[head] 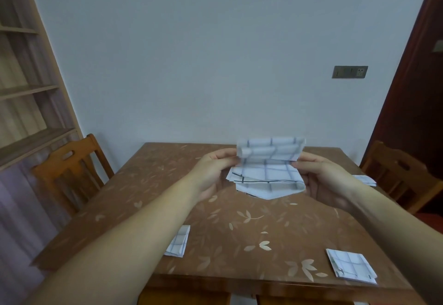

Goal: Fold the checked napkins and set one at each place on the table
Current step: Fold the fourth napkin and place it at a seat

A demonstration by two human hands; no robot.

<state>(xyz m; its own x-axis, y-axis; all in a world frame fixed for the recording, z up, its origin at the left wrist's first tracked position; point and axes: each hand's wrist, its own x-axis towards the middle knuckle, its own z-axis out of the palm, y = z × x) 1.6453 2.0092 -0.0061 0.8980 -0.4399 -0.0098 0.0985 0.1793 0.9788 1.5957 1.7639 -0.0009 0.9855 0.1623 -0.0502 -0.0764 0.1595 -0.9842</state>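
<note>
A white napkin with blue checks (pixel 269 160) is held up over the middle of the brown table (pixel 239 228), its top half bent over and its lower part hanging down to the tabletop. My left hand (pixel 213 170) pinches its left edge and my right hand (pixel 323 180) pinches its right edge. Three folded checked napkins lie flat on the table: one at the near left (pixel 178 242), partly behind my left forearm, one at the near right corner (pixel 351 266), and one at the far right edge (pixel 364 180).
A wooden chair (pixel 69 172) stands at the table's left side and another chair (pixel 402 175) at its right. Wooden shelves (pixel 26 88) fill the left wall. A dark door frame (pixel 407 76) is at the right. The table's far edge meets the pale wall.
</note>
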